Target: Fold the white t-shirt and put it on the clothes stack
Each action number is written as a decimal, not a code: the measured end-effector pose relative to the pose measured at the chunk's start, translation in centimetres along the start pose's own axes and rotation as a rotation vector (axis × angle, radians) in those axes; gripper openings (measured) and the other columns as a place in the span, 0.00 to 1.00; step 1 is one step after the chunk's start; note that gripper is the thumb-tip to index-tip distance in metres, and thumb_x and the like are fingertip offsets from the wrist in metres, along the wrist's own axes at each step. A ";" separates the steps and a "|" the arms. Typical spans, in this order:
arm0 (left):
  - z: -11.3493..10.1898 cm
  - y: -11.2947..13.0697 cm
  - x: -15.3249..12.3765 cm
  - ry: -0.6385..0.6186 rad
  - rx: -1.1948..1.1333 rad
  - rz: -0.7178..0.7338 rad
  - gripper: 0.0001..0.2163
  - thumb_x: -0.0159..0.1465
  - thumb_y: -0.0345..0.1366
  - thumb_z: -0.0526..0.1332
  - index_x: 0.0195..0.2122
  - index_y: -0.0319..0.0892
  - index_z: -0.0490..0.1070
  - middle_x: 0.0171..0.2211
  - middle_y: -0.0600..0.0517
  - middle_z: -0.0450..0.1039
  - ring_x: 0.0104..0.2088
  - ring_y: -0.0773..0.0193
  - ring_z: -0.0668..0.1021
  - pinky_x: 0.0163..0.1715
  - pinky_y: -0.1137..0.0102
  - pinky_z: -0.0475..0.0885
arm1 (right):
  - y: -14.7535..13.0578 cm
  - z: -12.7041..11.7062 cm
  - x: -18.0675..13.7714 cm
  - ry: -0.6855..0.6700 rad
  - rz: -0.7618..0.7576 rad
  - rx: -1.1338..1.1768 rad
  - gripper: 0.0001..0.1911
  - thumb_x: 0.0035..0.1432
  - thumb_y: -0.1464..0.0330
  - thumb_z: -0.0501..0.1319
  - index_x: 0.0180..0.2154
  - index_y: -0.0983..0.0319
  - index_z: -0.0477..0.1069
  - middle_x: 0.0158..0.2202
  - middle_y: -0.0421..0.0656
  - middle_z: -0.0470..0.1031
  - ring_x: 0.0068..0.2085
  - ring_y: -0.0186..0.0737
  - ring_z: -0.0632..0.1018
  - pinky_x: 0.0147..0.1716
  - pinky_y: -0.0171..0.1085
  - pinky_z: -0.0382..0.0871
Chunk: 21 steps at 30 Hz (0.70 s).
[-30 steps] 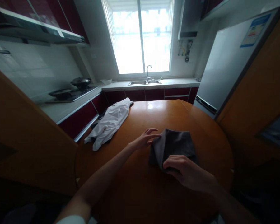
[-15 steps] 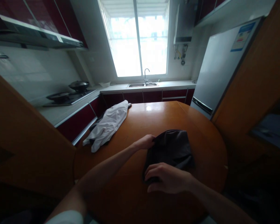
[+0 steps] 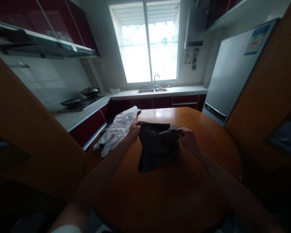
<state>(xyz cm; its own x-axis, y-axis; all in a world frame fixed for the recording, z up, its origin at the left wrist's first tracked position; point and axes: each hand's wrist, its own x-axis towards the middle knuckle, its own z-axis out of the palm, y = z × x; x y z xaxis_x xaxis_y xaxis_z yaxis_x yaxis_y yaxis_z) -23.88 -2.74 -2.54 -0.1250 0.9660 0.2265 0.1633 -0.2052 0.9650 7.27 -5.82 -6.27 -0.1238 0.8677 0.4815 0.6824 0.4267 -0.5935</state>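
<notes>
A dark grey garment (image 3: 157, 147) hangs stretched between both my hands above the round wooden table (image 3: 165, 194). My left hand (image 3: 134, 131) is closed on its upper left edge. My right hand (image 3: 188, 137) is closed on its upper right edge. The lower part of the cloth droops down and seems to touch the tabletop. A white garment (image 3: 118, 129) lies crumpled on the table's left rim, just left of my left hand.
A kitchen counter with a stove and pans (image 3: 82, 100) runs along the left. The sink (image 3: 152, 91) sits under the window at the back. A white fridge (image 3: 235, 71) stands at the right. Wooden panels (image 3: 26, 129) flank both sides.
The dark garment was lying folded on the table under both hands. Now both hands have gripped its edges and lifted it up and away from me.
</notes>
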 end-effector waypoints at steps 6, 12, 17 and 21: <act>-6.9 5.2 3.8 0.299 0.058 0.165 0.16 0.56 0.31 0.58 0.45 0.35 0.75 0.35 0.48 0.77 0.30 0.66 0.75 0.33 0.71 0.69 | 5.6 -6.7 3.2 0.218 0.218 0.073 0.12 0.61 0.60 0.61 0.35 0.61 0.77 0.33 0.51 0.80 0.34 0.49 0.79 0.34 0.43 0.68; -8.4 4.0 2.2 0.205 0.357 0.182 0.16 0.54 0.29 0.58 0.43 0.38 0.78 0.34 0.49 0.77 0.33 0.61 0.75 0.34 0.70 0.70 | 8.4 -6.3 1.5 0.228 0.291 0.087 0.11 0.63 0.59 0.58 0.35 0.58 0.73 0.34 0.51 0.78 0.35 0.49 0.78 0.36 0.43 0.69; -7.6 1.4 0.1 -0.078 0.523 0.065 0.22 0.51 0.29 0.56 0.47 0.40 0.79 0.39 0.49 0.80 0.33 0.59 0.77 0.34 0.69 0.72 | 4.9 -2.4 -1.5 0.327 0.193 -0.213 0.14 0.67 0.63 0.52 0.43 0.63 0.73 0.45 0.55 0.75 0.47 0.50 0.74 0.49 0.43 0.66; -7.0 -0.7 -1.2 -0.154 0.673 0.050 0.18 0.51 0.30 0.57 0.41 0.42 0.82 0.38 0.48 0.81 0.38 0.55 0.79 0.41 0.66 0.74 | -0.6 3.0 -4.2 0.003 -0.060 -0.330 0.16 0.70 0.57 0.53 0.40 0.59 0.74 0.44 0.49 0.75 0.48 0.48 0.74 0.52 0.43 0.64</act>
<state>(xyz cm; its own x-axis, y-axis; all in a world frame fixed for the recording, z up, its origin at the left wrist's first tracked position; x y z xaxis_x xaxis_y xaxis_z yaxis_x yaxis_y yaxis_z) -30.68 -4.83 -2.55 0.0308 0.9794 0.1996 0.7431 -0.1560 0.6507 5.24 -8.98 -9.85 -0.1694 0.8425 0.5114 0.8702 0.3715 -0.3236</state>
